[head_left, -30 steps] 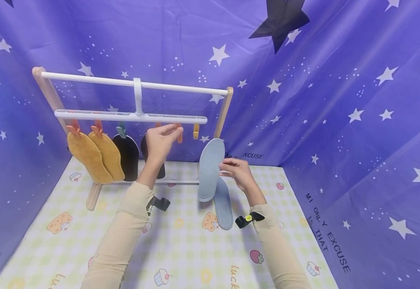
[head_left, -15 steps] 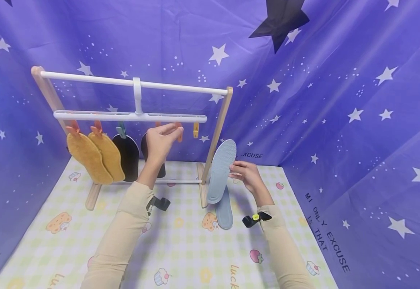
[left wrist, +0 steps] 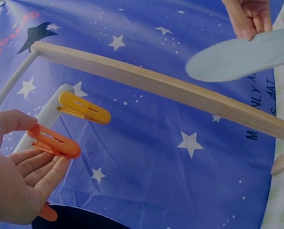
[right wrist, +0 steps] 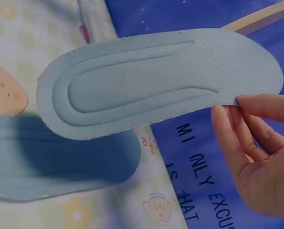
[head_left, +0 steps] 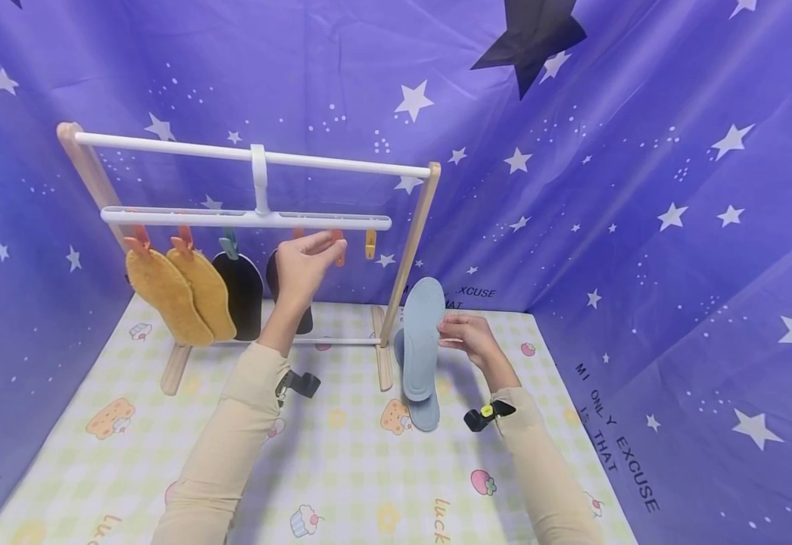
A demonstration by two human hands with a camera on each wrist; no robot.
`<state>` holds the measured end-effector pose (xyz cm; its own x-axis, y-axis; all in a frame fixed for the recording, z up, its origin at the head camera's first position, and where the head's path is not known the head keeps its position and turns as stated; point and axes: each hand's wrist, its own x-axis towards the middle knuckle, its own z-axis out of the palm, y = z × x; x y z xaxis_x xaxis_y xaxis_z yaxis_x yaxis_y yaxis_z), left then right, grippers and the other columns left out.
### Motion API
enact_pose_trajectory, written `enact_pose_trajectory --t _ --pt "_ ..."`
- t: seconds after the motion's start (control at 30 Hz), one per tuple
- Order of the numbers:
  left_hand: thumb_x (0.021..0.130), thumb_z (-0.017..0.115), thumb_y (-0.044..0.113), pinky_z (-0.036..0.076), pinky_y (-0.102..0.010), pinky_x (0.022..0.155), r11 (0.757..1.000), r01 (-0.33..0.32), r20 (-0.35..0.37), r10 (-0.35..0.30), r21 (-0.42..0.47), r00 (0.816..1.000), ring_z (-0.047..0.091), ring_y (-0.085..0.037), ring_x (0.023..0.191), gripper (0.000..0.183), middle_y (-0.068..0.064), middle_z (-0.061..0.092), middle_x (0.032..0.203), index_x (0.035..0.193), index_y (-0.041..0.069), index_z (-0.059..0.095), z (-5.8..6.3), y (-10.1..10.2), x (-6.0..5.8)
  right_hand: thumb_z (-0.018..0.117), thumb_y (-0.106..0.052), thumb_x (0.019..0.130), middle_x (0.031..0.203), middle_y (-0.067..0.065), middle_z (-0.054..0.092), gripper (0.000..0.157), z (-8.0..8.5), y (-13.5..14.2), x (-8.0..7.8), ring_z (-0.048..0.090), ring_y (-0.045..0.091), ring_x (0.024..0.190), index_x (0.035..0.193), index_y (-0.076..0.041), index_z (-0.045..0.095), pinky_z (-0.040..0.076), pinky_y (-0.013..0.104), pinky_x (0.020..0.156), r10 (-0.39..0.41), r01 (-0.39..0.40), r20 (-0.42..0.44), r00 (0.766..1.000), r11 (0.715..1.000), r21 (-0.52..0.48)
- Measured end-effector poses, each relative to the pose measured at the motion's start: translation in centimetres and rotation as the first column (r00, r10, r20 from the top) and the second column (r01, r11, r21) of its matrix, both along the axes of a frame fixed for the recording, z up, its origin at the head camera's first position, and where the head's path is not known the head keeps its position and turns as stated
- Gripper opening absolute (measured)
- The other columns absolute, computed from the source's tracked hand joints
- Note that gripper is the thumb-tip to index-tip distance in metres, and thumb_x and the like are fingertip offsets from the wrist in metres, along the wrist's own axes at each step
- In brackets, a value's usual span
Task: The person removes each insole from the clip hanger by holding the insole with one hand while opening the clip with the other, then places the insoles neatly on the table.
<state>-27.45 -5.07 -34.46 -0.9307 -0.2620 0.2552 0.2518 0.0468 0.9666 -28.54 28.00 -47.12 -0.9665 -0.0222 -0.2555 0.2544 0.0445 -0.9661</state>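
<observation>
My left hand pinches an orange clothespin that hangs from the white hanger bar. Beside it on the bar hangs a yellow clothespin with nothing in it. In my right hand is a light blue insole, pinched at its edge between thumb and fingers and held upright right of the rack. A second blue insole lies on the table beneath, partly covered by the held one in the head view. Two yellow insoles and two black insoles hang from clips; my left hand partly hides one black insole.
The hanger hooks over the top rail of a rack with wooden side posts and feet. A checked, printed cloth covers the table. A purple star-patterned curtain stands behind and at both sides.
My right hand has moved right and lower with the blue insole, away from the hanger and past the right post. My left hand has stayed on the orange clothespin.
</observation>
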Motion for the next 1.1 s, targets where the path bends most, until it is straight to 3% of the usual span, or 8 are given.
enact_pose_trajectory --t 0.17,0.33,0.53,0.73,1.1 --pt "0.084 0.083 0.012 0.061 -0.034 0.094 1.0 0.004 -0.002 -0.004 0.004 1.0 0.074 -0.03 0.106 0.035 -0.022 0.074 0.11 0.115 -0.003 0.075 0.0 0.0 0.0 0.066 0.004 0.092 0.08 -0.004 0.071 0.034 -1.0 0.2 -0.2 0.07 0.009 0.072 0.122 0.016 0.06 0.064 0.039 0.087 0.001 -0.004 0.042 0.999 0.997 0.072" --pt "0.084 0.083 0.013 0.061 -0.029 0.092 1.0 0.001 0.002 -0.001 0.004 1.0 0.075 -0.028 0.106 0.035 -0.018 0.076 0.108 0.114 -0.002 0.075 0.0 0.1 0.0 0.067 0.005 0.089 0.077 -0.002 0.071 0.027 -1.4 0.2 -0.1 0.07 0.01 0.069 0.114 0.014 0.065 0.061 0.045 0.091 -0.002 -0.008 0.087 0.996 0.993 0.115" --pt "0.084 0.083 0.012 0.061 -0.028 0.091 1.0 0.002 -0.002 -0.002 0.011 1.0 0.075 -0.029 0.106 0.034 -0.018 0.076 0.107 0.114 -0.002 0.076 0.0 0.1 0.1 0.067 0.006 0.088 0.07 0.0 0.071 0.027 -2.0 0.1 0.0 0.07 0.01 0.064 0.113 0.014 0.064 0.065 0.034 0.076 -0.003 -0.019 0.154 0.988 0.99 0.138" --pt "0.084 0.083 0.013 0.06 -0.032 0.095 1.0 0.007 -0.001 -0.007 0.014 1.0 0.074 -0.029 0.107 0.036 -0.019 0.076 0.109 0.115 -0.003 0.075 0.0 0.0 0.1 0.068 0.006 0.088 0.07 0.003 0.072 0.037 -2.2 0.0 0.1 0.07 0.012 0.063 0.121 0.019 0.06 0.066 0.034 0.074 0.024 -0.051 0.194 0.981 0.989 0.137" --pt "0.084 0.083 0.012 0.06 -0.036 0.096 1.0 0.018 -0.019 -0.017 0.018 1.0 0.074 -0.03 0.106 0.036 -0.023 0.074 0.11 0.115 -0.004 0.075 0.1 0.1 0.2 0.07 0.007 0.086 0.066 0.003 0.07 0.024 -3.2 -0.4 0.1 0.068 0.012 0.059 0.108 0.013 0.069 0.065 0.03 0.065 -0.016 -0.026 0.205 0.979 0.98 0.198"
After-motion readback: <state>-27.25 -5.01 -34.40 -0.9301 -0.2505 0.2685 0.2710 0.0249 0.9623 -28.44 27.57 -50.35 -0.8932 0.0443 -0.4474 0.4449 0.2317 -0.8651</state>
